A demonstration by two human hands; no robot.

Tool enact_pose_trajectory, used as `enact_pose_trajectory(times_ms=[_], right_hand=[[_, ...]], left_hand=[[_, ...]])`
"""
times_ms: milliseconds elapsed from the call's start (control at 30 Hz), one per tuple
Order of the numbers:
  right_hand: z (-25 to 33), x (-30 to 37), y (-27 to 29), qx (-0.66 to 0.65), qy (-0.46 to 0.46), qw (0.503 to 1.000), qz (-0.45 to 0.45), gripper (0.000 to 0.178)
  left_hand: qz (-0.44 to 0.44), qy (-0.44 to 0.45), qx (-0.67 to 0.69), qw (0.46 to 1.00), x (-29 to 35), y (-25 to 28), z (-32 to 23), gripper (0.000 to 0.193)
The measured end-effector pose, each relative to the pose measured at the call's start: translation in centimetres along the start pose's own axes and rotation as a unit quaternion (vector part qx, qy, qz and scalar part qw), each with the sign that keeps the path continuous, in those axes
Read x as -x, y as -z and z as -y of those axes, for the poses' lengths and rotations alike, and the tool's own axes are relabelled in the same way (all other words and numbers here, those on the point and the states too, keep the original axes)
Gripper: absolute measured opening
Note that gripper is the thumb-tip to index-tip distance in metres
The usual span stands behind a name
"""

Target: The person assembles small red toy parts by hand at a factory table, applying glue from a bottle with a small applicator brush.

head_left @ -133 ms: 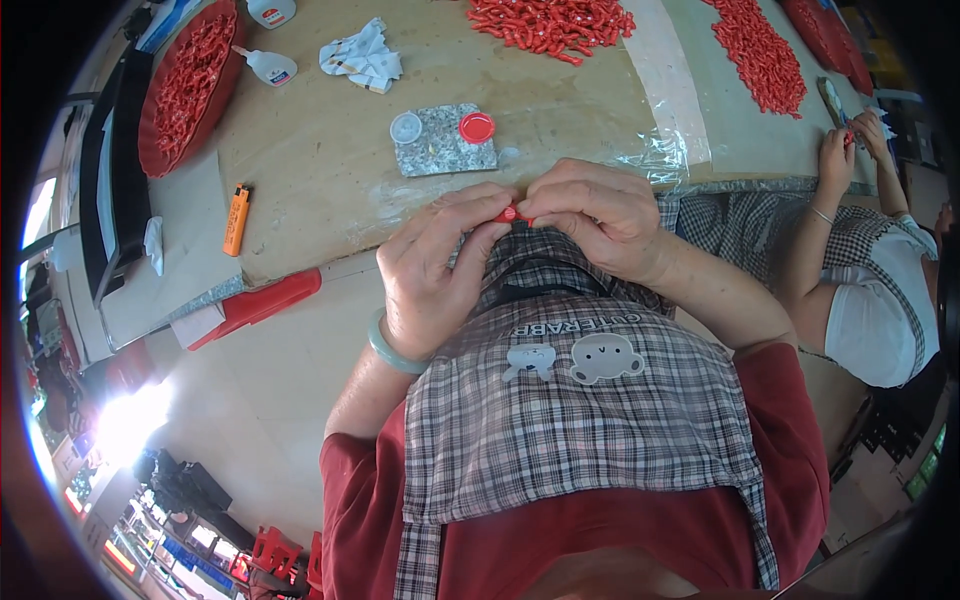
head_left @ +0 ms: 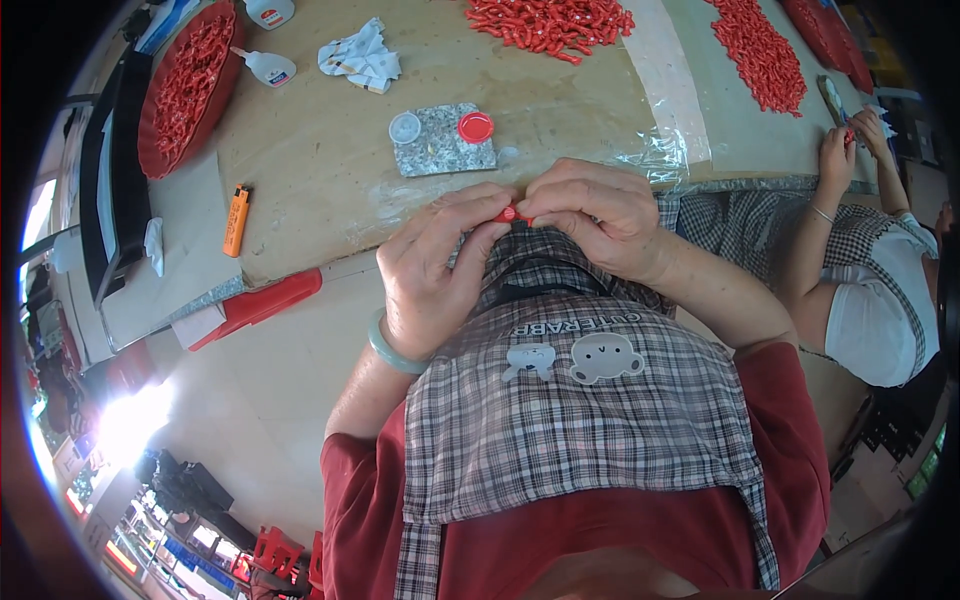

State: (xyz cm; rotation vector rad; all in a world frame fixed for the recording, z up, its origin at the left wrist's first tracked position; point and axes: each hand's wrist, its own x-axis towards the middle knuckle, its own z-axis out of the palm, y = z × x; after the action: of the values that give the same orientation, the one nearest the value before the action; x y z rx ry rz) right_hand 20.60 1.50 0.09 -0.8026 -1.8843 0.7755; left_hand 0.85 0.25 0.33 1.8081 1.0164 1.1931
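Observation:
A small red piece (head_left: 513, 214) is pinched between my two hands just off the table's near edge; its exact kind is too small to tell. My left hand (head_left: 440, 255) grips its left end with thumb and forefinger. On the other end, the thumb and fingers of my right hand (head_left: 600, 215) are closed. Just beyond my hands lies a speckled grey stone slab (head_left: 445, 158), carrying a small clear cup (head_left: 405, 127) and a red cap-like dish (head_left: 477, 127). Many similar small red pieces form a heap (head_left: 548, 22) at the back of the table.
At far left are a red tray (head_left: 222, 75) of red pieces and a white squeeze bottle (head_left: 270, 68). A crumpled tissue (head_left: 360, 58) and an orange lighter (head_left: 236, 220) lie on the table. To the right, a co-worker's hands (head_left: 838, 155) work near another red heap (head_left: 760, 60).

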Motion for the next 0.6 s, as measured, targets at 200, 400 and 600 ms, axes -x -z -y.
enact_pose_trajectory(times_ms=[200,400,600], right_hand=[[-0.05,0.00,-0.01,-0.011,-0.010,1.000,-0.001,0.014],[-0.12,0.08,0.04,-0.016,-0.014,1.000,0.004,0.013],[-0.19,0.09,-0.01,-0.023,-0.018,1.000,0.003,0.013]], left_hand=[[0.001,0.001,0.000,1.000,-0.07,0.00,-0.02,0.019],[0.002,0.004,-0.002,1.000,-0.03,-0.06,0.05,0.019],[0.003,0.012,0.008,1.000,0.00,-0.06,0.06,0.019]])
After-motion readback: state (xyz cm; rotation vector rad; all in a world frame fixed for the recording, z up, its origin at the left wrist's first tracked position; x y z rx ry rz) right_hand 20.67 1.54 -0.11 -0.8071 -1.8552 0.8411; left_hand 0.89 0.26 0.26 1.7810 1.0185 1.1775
